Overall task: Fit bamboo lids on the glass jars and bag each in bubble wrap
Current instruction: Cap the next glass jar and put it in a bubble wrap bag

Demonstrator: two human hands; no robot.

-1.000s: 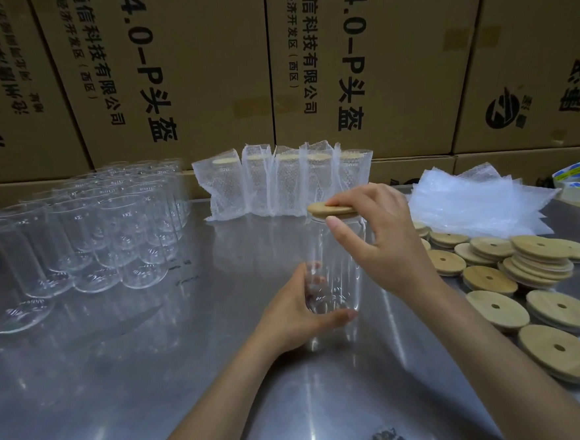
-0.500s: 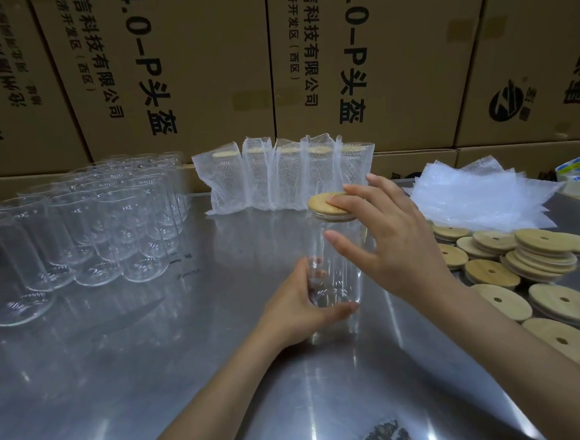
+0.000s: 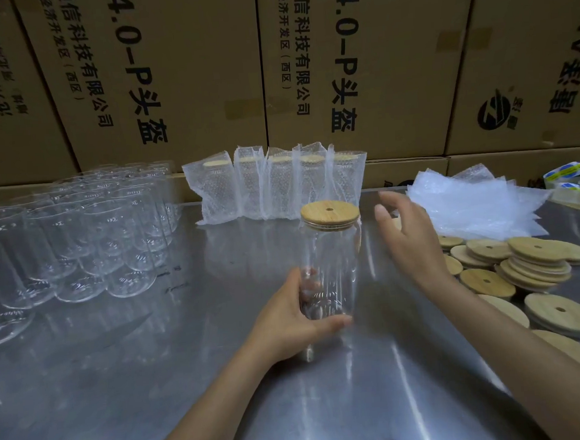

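Note:
A tall clear glass jar (image 3: 332,261) stands upright on the steel table (image 3: 156,384), near the middle. A round bamboo lid (image 3: 329,213) with a small hole sits on its mouth. My left hand (image 3: 288,319) grips the jar's lower part, thumb in front. To the right of the lid, my right hand (image 3: 406,235) hovers apart from it with relaxed fingers, holding nothing. Loose bamboo lids (image 3: 532,264) lie in piles at the right. Behind them is a stack of bubble wrap bags (image 3: 476,206).
Several empty glass jars (image 3: 77,241) crowd the left of the table. A row of bagged, lidded jars (image 3: 275,183) stands at the back centre. Cardboard boxes (image 3: 356,60) wall off the back. Tape rolls (image 3: 577,175) sit at the far right.
My right hand has let go of the bamboo lid and moved away to the right. The lid now sits flat on the jar. My left hand still holds the jar.

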